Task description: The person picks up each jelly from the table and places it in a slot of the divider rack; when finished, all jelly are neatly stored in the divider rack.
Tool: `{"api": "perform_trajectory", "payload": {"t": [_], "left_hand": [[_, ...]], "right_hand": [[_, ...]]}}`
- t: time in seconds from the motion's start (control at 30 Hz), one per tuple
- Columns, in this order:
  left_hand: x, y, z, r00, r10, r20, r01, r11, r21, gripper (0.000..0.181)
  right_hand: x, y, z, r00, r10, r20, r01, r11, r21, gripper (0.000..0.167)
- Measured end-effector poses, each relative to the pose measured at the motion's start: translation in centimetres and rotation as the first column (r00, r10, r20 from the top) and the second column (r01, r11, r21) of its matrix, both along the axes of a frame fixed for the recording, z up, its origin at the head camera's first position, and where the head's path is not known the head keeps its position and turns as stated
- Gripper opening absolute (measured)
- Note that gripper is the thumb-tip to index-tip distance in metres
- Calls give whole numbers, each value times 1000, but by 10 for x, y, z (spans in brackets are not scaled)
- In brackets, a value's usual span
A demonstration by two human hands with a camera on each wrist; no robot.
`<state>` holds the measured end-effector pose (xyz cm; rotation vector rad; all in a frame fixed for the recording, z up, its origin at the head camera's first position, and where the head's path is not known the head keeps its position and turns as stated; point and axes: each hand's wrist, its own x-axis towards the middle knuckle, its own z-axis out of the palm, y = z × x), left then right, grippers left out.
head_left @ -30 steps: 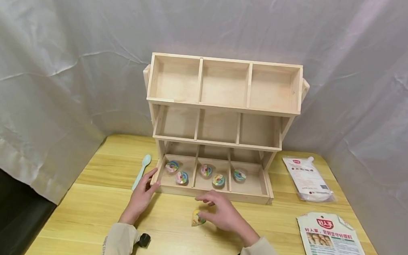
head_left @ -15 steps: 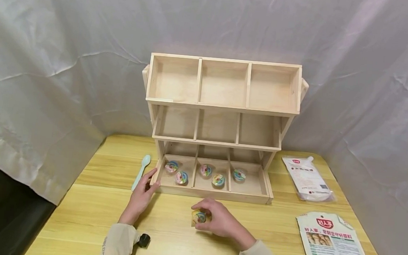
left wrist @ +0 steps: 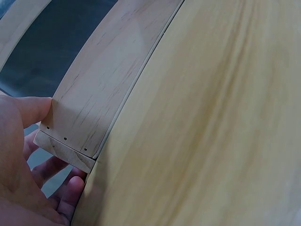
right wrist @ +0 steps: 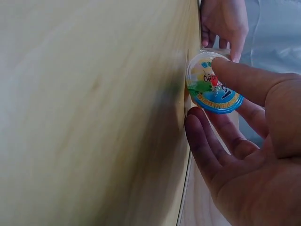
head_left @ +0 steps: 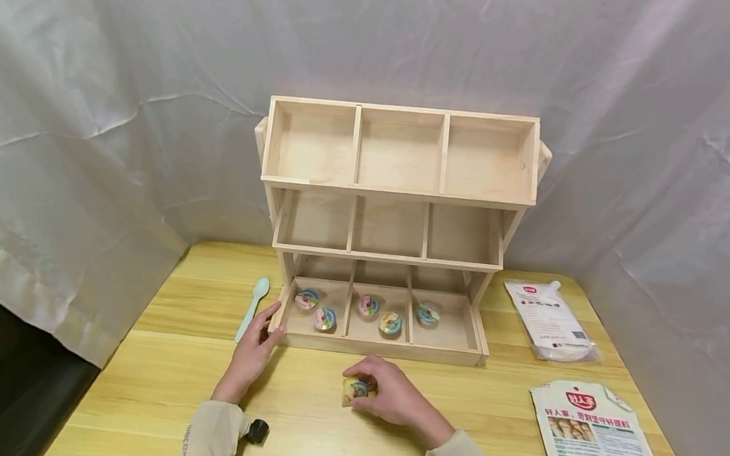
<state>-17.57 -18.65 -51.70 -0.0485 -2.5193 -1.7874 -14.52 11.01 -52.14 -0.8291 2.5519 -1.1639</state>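
Between thumb and fingers, my right hand (head_left: pixel 397 396) pinches a small jelly cup (head_left: pixel 355 391) just over the table, in front of the wooden rack. The right wrist view shows the cup's printed lid (right wrist: pixel 214 87) in blue, green and yellow, with the thumb on it. My left hand (head_left: pixel 252 354) grips the front left corner of the rack's bottom tray (head_left: pixel 377 347). In the left wrist view its thumb lies on the front board (left wrist: pixel 89 94) and its fingers curl by the board's end. Several jelly cups (head_left: pixel 390 323) lie in the tray's three compartments.
The rack's upper tiers (head_left: pixel 399 190) rise behind the tray. A pale blue spoon (head_left: pixel 256 305) lies left of it. To the right are a white pouch (head_left: pixel 552 322) and a larger printed packet (head_left: pixel 603 448). Grey cloth (head_left: pixel 414 44) hangs behind and at the sides.
My right hand has closed its thumb and fingers around the jelly cup, which it was only reaching for a second ago. The left hand stays at the tray corner.
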Motion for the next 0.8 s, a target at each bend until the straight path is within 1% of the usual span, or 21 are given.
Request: {"api": "perform_trajectory", "payload": {"t": [0.2, 0.27, 0.33, 0.4, 0.57, 0.67, 0.8], "left_hand": [[2, 1, 4, 1000, 6, 12, -5, 1000, -22, 56], [1, 1, 3, 1000, 8, 18, -8, 999, -31, 56], [0, 0, 0, 1000, 7, 19, -7, 999, -36, 56], [-5, -1, -9, 1000, 13, 25, -12, 999, -32, 56], [-16, -6, -34, 1000, 21, 16, -21, 999, -43, 57], [-17, -8, -39, 1000, 23, 6, -23, 999, -47, 57], [-17, -9, -41, 1000, 28, -1, -28, 999, -37, 57]], "right_hand": [[-3, -1, -1, 1000, -3, 2, 3, 1000, -10, 33], [-3, -2, -1, 1000, -2, 1, 2, 1000, -14, 32], [-3, -2, -1, 1000, -4, 0, 4, 1000, -14, 31], [-3, -2, -1, 1000, -5, -3, 5, 1000, -14, 30], [-4, -2, -2, 1000, -12, -13, 12, 1000, -11, 29], [-5, -1, -2, 1000, -22, -19, 22, 1000, -11, 29], [-5, 1, 1, 999, -49, -13, 49, 999, -23, 30]]}}
